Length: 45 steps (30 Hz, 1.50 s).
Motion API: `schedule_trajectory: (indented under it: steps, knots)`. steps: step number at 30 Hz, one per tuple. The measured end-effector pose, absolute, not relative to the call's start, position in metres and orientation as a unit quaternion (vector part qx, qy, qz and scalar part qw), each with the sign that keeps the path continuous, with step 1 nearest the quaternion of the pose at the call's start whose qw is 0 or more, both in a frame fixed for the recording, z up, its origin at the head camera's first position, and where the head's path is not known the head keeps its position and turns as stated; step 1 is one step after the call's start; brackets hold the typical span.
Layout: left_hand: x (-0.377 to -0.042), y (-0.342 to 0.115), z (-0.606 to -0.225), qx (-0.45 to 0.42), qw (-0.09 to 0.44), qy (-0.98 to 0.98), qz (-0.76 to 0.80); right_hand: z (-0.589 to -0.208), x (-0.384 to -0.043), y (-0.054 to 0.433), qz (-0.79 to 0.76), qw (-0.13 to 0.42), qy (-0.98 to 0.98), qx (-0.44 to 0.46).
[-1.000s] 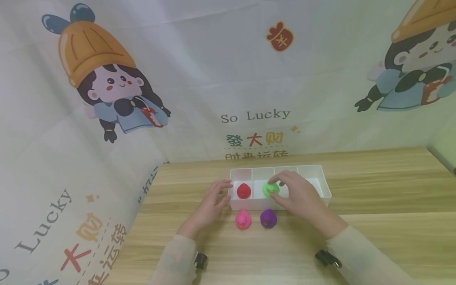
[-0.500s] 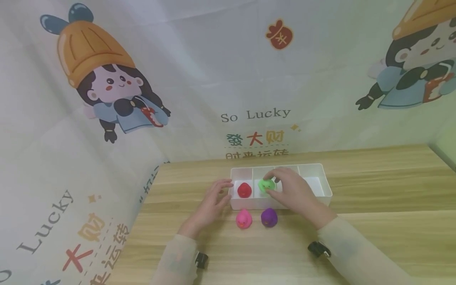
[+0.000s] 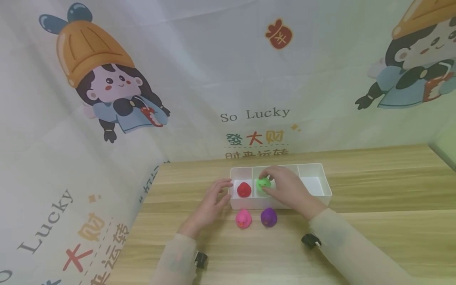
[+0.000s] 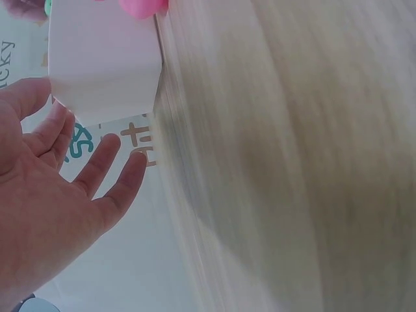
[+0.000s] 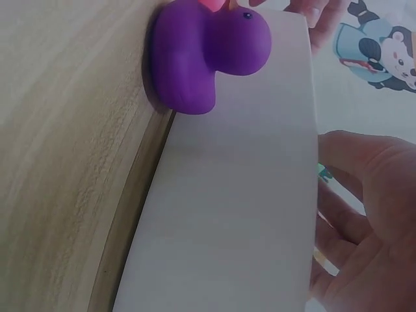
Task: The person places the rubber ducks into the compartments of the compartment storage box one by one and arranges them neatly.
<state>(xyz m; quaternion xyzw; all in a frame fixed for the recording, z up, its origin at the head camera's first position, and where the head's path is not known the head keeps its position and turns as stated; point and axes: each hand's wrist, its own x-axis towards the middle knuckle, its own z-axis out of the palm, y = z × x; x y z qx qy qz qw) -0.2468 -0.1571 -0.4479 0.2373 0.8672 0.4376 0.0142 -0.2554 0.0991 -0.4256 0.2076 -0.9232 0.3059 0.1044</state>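
My right hand point(image 3: 290, 190) pinches a green rubber duck point(image 3: 263, 184) between thumb and fingers, in the second compartment from the left of a white divided box point(image 3: 242, 204). A red rubber duck point(image 3: 244, 190) sits in the leftmost compartment. At the box's left end my left hand point(image 3: 213, 202) touches the rim; in the left wrist view its fingers point(image 4: 127, 182) are spread and hold nothing. In front of the box stand a pink rubber duck point(image 3: 244, 219) and a purple rubber duck point(image 3: 268, 217). The right wrist view shows the box wall hiding most of the green duck.
The wooden table point(image 3: 374, 237) runs back to a printed cloth point(image 3: 199, 79) hanging behind and to the left. The box's rightmost compartment point(image 3: 313, 185) shows its bare floor; my right hand partly covers the third one.
My right hand has moved a little left with the green duck, from near the middle of the second compartment towards its left divider. The left hand and the other ducks stay put.
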Motion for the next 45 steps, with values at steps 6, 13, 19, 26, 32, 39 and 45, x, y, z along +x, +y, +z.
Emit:
schedule_trajectory:
  steps: [6, 13, 19, 26, 32, 39, 45]
  knots:
    - [-0.248, -0.159, -0.448, 0.236, 0.013, 0.877, 0.418, -0.429, -0.264, 0.096, 0.284, 0.08, -0.933, 0.208]
    - [-0.246, -0.159, -0.448, 0.234, 0.013, 0.878, 0.418, -0.432, -0.269, 0.096, 0.243, 0.073, -0.944, 0.208]
    - [-0.245, -0.158, -0.448, 0.233, 0.012, 0.877, 0.419, -0.435, -0.272, 0.095, 0.235, 0.07, -0.947, 0.209]
    - [-0.247, -0.157, -0.449, 0.236, 0.002, 0.874, 0.425, -0.436, -0.274, 0.095, 0.229, 0.055, -0.949, 0.21]
    - [-0.246, -0.157, -0.448, 0.236, 0.005, 0.874, 0.424, -0.434, -0.274, 0.093, 0.224, 0.045, -0.952, 0.205]
    - [-0.245, -0.157, -0.449, 0.232, 0.003, 0.873, 0.43, -0.434, -0.275, 0.093, 0.21, 0.041, -0.955, 0.204]
    - [-0.245, -0.157, -0.448, 0.224, 0.005, 0.879, 0.421, -0.434, -0.277, 0.092, 0.201, 0.032, -0.959, 0.198]
